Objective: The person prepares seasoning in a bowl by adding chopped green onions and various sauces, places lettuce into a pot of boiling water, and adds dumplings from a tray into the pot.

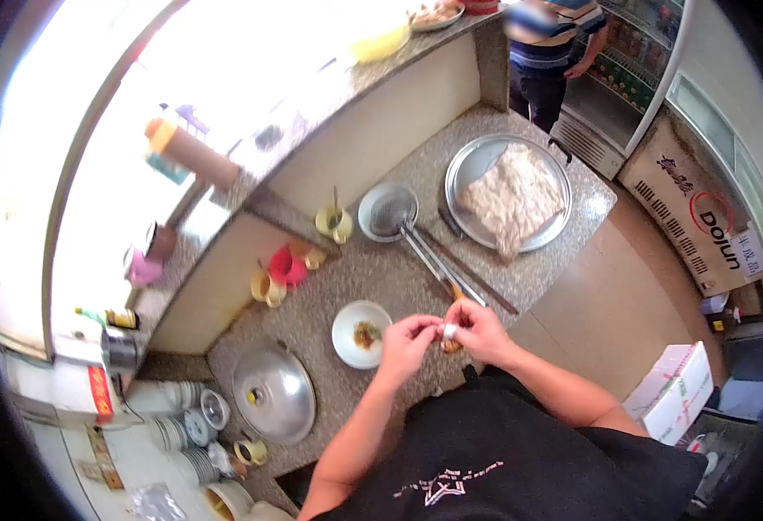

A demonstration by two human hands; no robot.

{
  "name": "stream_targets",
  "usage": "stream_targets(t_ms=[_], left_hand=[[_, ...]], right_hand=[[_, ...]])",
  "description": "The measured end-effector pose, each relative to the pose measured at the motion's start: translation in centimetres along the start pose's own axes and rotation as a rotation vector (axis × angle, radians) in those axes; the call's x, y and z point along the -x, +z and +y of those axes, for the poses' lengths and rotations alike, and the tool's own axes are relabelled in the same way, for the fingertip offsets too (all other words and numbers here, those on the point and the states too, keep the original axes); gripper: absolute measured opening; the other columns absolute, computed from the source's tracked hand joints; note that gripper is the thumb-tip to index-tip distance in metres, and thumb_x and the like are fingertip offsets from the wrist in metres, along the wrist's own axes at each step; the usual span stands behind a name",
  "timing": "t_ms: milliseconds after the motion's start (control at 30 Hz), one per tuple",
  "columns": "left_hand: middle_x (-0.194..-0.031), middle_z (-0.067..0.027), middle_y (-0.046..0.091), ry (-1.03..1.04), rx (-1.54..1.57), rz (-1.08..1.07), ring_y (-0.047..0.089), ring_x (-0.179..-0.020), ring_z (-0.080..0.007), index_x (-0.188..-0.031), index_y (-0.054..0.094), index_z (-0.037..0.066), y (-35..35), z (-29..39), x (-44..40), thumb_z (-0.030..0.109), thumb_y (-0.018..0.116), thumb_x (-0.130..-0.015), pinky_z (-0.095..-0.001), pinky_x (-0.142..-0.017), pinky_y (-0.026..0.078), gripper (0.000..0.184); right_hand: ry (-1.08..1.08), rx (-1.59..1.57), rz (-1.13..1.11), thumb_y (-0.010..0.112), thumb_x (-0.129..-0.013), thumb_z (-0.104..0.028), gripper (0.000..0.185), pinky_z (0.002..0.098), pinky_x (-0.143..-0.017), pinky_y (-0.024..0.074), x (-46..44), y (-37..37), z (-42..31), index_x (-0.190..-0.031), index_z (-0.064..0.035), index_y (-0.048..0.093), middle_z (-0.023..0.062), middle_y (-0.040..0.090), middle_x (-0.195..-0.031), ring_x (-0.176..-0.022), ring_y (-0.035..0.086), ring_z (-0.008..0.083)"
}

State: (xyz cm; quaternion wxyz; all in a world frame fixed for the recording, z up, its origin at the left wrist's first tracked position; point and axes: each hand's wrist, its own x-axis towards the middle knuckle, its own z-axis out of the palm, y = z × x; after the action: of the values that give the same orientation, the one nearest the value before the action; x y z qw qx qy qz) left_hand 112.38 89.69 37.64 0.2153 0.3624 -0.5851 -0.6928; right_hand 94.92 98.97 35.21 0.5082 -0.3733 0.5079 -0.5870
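Observation:
My left hand [407, 346] and my right hand [477, 330] meet over the near edge of the speckled counter [312, 278]. Their fingers pinch together around a small white and brownish item [449, 337], too small to name. Just left of my hands is a white bowl [344, 323] with some brown and green food in it. Beyond them, a strainer [394, 213] rests over a metal bowl, its long handles pointing toward my right hand. A round metal tray [460, 156] farther back holds a pale, wrinkled piece of food [516, 195].
A domed metal lid [282, 399] lies at the left, near stacked bowls [173, 434]. Red and yellow cups [288, 266] stand along the low wall. A person [546, 52] stands beyond the counter by a fridge. Boxes [672, 391] sit on the floor at right.

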Motion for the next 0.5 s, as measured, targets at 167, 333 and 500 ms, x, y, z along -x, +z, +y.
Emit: stream_targets(t_ms=[167,333,500], left_hand=[[-0.095,-0.0111,0.077,0.204,-0.539,0.063,0.074,-0.086,-0.0162,-0.106,0.079,-0.002,4.9,5.5,-5.3,-0.003,0.067,-0.097,-0.0300,-0.077,0.058,0.015],[-0.090,-0.0102,0.074,0.159,-0.403,0.063,0.071,-0.078,-0.0139,-0.102,0.078,-0.004,6.7,9.0,-7.7,-0.006,0.070,-0.093,-0.0291,-0.071,0.057,0.013],[-0.087,-0.0091,0.073,0.199,-0.449,0.085,0.071,-0.078,-0.0132,-0.102,0.079,-0.004,8.2,8.9,-8.5,-0.006,0.070,-0.093,-0.0284,-0.069,0.056,0.012]], right_hand=[[-0.125,0.286,-0.575,0.056,-0.097,-0.007,0.014,0.0364,-0.073,0.0542,-3.2,-7.6,-2.9,-0.094,-0.0016,0.068,0.0082,0.069,-0.082,-0.075,0.067,0.0189],[-0.260,0.483,-0.769,0.058,-0.092,-0.017,0.017,0.0468,-0.072,0.0533,-5.1,-12.6,-7.2,-0.091,-0.0027,0.068,0.0204,0.067,-0.081,-0.077,0.067,0.0391],[-0.313,0.558,-0.744,0.059,-0.090,-0.017,0.017,0.0513,-0.073,0.0539,-4.4,-13.6,-7.4,-0.089,-0.0022,0.068,0.0201,0.069,-0.083,-0.079,0.069,0.0413]])
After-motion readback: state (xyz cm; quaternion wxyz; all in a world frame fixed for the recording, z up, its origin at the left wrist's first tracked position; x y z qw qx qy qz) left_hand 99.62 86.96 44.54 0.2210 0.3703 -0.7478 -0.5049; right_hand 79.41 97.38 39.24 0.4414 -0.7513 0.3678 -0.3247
